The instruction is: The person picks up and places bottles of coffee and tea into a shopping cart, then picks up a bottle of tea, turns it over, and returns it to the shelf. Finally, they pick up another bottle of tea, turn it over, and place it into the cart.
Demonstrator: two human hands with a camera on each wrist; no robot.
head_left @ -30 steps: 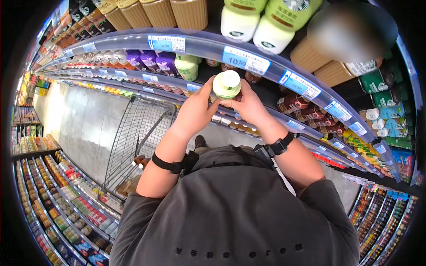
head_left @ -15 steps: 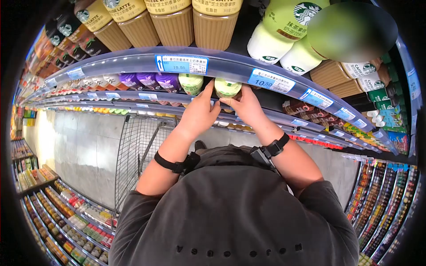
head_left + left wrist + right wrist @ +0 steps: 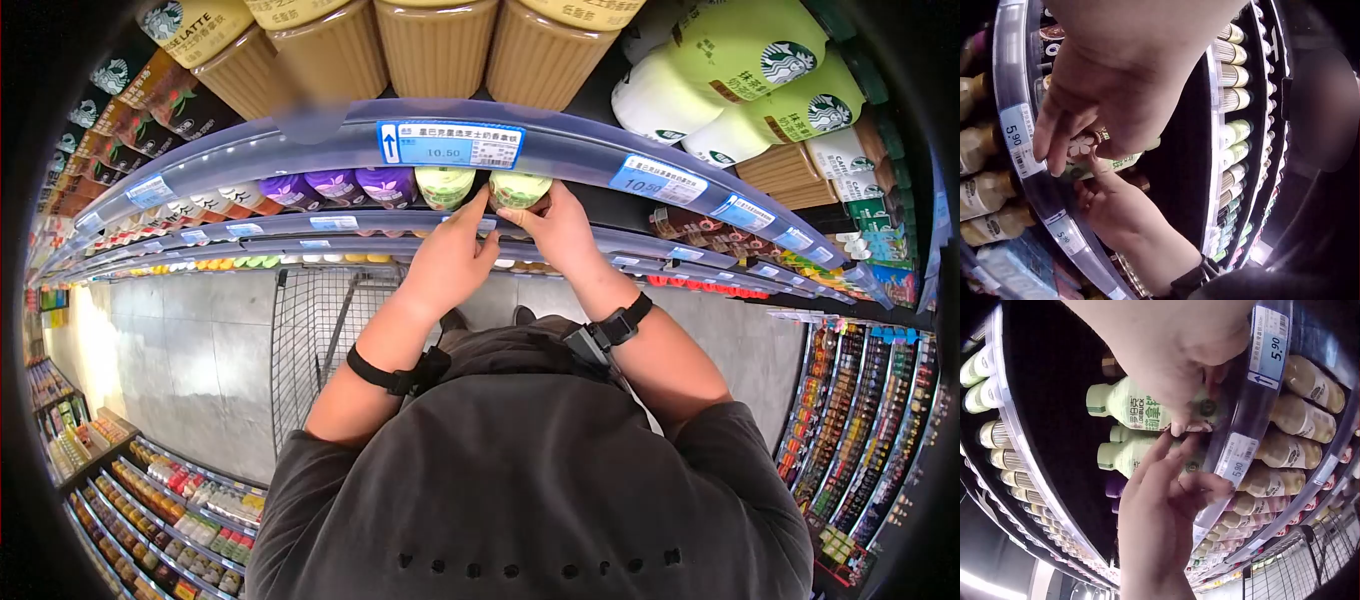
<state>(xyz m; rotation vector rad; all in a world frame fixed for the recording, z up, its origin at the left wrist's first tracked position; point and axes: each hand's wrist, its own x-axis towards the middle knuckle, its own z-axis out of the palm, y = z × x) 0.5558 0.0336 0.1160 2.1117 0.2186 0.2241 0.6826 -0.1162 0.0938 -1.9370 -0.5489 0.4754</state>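
The pale green bottle is upright in our right grip, whose fingers and thumb hold its sides, at the shelf edge. Just left, our left grip is loose, its straight index finger between this and a matching bottle. Farther left of both grips we see purple bottles.

Glare whitens the floor; fisheye distortion bows the shelf rail.
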